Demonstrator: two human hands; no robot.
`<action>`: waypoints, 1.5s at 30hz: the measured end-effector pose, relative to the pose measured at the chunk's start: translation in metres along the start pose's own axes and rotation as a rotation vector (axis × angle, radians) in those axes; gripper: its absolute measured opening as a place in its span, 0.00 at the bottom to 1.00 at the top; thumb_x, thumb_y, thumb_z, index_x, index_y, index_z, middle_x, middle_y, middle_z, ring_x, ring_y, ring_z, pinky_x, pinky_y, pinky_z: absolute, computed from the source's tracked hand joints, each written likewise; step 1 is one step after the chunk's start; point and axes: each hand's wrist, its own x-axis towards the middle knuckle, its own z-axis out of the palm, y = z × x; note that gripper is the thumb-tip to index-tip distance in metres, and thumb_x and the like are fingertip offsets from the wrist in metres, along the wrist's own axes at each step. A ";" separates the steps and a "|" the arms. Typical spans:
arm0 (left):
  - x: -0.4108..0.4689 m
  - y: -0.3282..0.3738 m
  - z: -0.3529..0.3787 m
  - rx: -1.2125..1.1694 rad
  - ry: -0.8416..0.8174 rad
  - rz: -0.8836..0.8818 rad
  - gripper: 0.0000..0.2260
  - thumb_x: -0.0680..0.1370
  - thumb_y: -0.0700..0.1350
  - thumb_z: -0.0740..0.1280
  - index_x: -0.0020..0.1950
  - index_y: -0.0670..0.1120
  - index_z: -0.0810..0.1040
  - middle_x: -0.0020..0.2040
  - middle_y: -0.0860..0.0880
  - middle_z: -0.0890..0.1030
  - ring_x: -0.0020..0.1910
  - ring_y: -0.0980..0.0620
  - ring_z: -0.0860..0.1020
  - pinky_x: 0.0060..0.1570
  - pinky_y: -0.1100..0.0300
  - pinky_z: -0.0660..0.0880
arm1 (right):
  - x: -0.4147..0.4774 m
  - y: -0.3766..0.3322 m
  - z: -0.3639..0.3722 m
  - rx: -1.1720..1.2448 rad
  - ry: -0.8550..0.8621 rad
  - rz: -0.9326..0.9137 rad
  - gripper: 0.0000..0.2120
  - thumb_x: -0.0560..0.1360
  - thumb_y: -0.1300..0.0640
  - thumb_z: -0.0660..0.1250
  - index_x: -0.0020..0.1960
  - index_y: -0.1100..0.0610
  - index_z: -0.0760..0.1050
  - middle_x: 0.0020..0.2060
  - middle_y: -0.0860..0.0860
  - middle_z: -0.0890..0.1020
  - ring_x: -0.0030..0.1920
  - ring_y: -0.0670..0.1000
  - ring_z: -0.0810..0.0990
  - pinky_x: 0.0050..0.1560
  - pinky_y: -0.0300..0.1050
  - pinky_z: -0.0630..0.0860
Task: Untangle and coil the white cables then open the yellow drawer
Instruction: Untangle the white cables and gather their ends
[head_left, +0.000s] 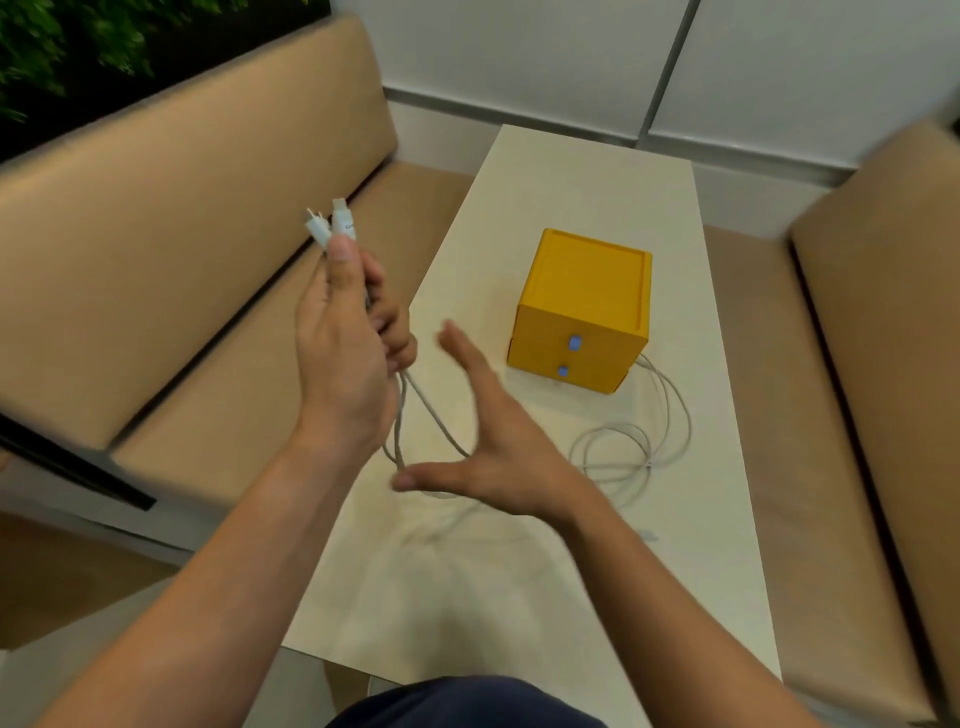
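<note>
Left hand (348, 343) was raised over the left edge of the pale rectangular table (519, 597), thumb and curled fingers pinching two white plug ends (332, 223). Thin white cables (648, 451) hung from that grip to the tabletop. Right hand (493, 447) hovered just right of it, fingers straight, thumb spread wide, holding nothing.

Loose loops lay right of the hands, reaching the near right corner of the small yellow plastic two-drawer box (582, 312). Both drawers were closed, blue knobs (574, 343) facing near.

Judged: coiling step, loops unwound. Next the right hand needs to catch a hanging strand and wind it. The drawer comes after.
</note>
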 end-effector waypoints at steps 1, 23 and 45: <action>-0.003 0.001 0.005 -0.001 -0.021 0.005 0.17 0.87 0.56 0.54 0.42 0.49 0.69 0.29 0.54 0.60 0.26 0.55 0.55 0.23 0.62 0.54 | 0.009 -0.005 0.013 0.077 -0.016 -0.038 0.48 0.66 0.45 0.83 0.78 0.45 0.60 0.75 0.43 0.71 0.75 0.41 0.68 0.76 0.41 0.65; 0.058 0.023 -0.090 0.846 0.189 0.312 0.18 0.83 0.63 0.56 0.41 0.55 0.73 0.31 0.54 0.71 0.30 0.53 0.67 0.35 0.55 0.65 | -0.023 0.124 -0.109 -0.134 0.114 0.274 0.20 0.76 0.37 0.71 0.45 0.54 0.73 0.33 0.50 0.74 0.35 0.47 0.72 0.39 0.48 0.69; 0.001 -0.046 -0.012 0.621 -0.379 0.107 0.19 0.80 0.48 0.70 0.35 0.49 0.64 0.30 0.51 0.64 0.30 0.57 0.63 0.33 0.63 0.63 | 0.004 0.014 -0.083 -0.067 0.107 0.024 0.20 0.78 0.62 0.70 0.63 0.51 0.64 0.36 0.53 0.74 0.34 0.50 0.71 0.37 0.48 0.72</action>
